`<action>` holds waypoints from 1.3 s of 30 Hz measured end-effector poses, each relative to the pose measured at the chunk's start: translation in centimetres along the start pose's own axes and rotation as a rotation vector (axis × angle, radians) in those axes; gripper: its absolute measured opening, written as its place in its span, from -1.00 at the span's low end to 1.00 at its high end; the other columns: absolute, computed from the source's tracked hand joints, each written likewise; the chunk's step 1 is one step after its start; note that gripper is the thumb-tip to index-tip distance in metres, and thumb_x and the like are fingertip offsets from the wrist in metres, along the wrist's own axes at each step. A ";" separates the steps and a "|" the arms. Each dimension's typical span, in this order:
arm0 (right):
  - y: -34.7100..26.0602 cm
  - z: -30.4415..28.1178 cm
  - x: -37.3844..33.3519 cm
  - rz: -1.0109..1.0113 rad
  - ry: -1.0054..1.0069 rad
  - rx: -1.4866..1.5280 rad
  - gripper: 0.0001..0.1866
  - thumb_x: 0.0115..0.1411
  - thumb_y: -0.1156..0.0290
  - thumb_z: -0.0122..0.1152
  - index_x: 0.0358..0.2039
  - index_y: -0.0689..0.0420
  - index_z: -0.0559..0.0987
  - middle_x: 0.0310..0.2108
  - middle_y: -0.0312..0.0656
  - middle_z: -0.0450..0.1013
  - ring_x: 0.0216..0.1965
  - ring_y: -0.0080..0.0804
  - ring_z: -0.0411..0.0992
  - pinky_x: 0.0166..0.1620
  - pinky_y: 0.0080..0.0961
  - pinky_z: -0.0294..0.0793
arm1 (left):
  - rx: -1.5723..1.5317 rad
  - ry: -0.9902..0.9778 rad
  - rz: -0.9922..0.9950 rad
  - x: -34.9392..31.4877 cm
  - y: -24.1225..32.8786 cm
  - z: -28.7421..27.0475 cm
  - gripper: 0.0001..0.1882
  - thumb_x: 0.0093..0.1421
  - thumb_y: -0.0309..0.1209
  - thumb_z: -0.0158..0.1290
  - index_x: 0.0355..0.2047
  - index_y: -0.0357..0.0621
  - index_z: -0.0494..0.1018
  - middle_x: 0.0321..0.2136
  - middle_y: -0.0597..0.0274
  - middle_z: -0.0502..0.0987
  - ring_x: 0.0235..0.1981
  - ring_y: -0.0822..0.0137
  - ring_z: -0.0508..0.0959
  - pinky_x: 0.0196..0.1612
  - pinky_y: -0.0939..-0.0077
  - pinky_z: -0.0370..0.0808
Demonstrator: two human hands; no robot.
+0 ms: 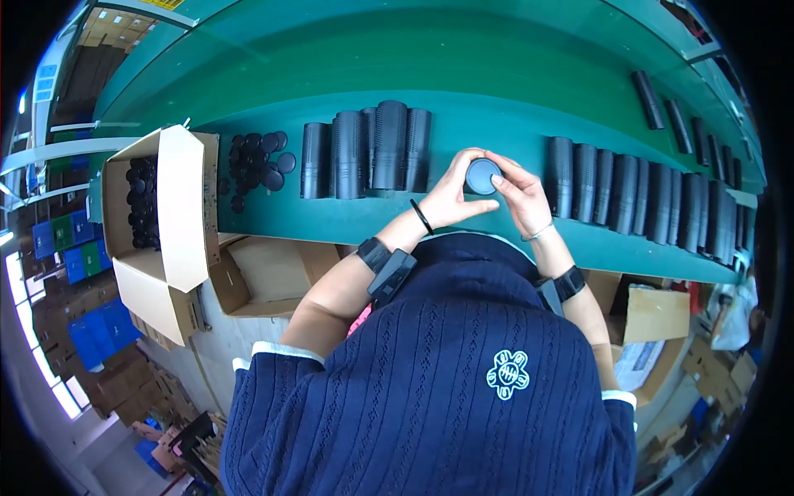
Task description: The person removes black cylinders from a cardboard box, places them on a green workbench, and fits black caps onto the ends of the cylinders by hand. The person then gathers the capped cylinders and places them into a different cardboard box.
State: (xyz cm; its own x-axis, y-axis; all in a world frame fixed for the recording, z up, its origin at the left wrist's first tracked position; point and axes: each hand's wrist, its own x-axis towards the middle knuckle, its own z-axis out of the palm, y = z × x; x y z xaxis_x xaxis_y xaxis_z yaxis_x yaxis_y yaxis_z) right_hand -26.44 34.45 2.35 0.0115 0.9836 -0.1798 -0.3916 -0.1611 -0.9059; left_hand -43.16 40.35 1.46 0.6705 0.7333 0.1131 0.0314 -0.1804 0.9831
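Note:
Both my hands meet above the near edge of the green bench, around a round dark cap (480, 177) seen face-on. My left hand (452, 195) curls its fingers along the cap's left and far side, its thumb stretched out below. My right hand (523, 195) grips the right side, thumb pressed on the cap's face. Whether a tube sits under the cap is hidden. To the left stands a group of black ribbed tubes (349, 157); a long row of similar black tubes (624, 194) runs off to the right.
Loose black caps (258, 157) lie on the bench (488, 112) at the left. Beside them an open carton (184, 211) holds many more caps. Several tubes (680, 126) lie further back at right. Open cartons (269, 277) stand below the bench's front edge.

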 end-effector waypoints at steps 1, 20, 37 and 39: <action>0.0 0.0 0.1 -0.006 0.000 -0.025 -0.59 0.17 0.49 0.15 0.06 0.16 0.47 0.07 -0.18 0.34 0.09 -0.41 0.28 0.16 -0.50 0.21 | -0.034 -0.006 -0.001 0.0 -0.1 0.0 -0.33 0.02 -0.43 0.24 0.09 -0.18 0.14 0.04 0.09 0.24 0.11 0.24 0.27 0.16 0.38 0.23; -0.6 0.3 0.9 -0.269 -0.042 -0.706 -0.29 -0.09 0.43 0.41 0.12 0.15 0.37 0.08 -0.05 0.37 0.07 -0.23 0.39 0.09 -0.39 0.39 | 0.263 0.054 0.098 1.0 -0.2 -1.3 -0.31 -0.12 -0.39 0.28 0.01 -0.23 0.22 -0.12 -0.04 0.36 -0.06 -0.02 0.42 0.00 0.28 0.39; -0.6 -2.9 1.1 -0.040 -0.099 -0.302 -0.43 0.15 0.48 0.19 0.20 0.07 0.32 0.10 -0.16 0.30 0.09 -0.42 0.27 0.18 -0.44 0.24 | -0.188 -0.101 -0.079 1.8 -1.1 0.2 -0.36 0.18 -0.34 0.12 0.16 -0.17 0.05 0.00 0.12 0.25 0.05 0.35 0.27 0.09 0.40 0.29; -1.3 -3.4 1.2 -0.041 -0.105 -0.389 -0.35 0.11 0.45 0.23 0.23 0.08 0.28 0.15 -0.14 0.23 0.14 -0.35 0.22 0.20 -0.43 0.22 | -0.181 -0.096 -0.070 2.6 -1.0 -0.2 -0.40 0.17 -0.31 0.13 0.13 -0.20 0.11 -0.01 0.08 0.27 0.06 0.31 0.28 0.09 0.41 0.28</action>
State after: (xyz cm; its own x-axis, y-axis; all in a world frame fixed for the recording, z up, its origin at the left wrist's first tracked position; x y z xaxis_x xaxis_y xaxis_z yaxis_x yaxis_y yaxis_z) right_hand -22.81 35.55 2.01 -0.0821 0.9896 -0.1183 -0.0150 -0.1199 -0.9927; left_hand -41.61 42.57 0.76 0.7392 0.6724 0.0378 -0.0475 -0.0039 0.9989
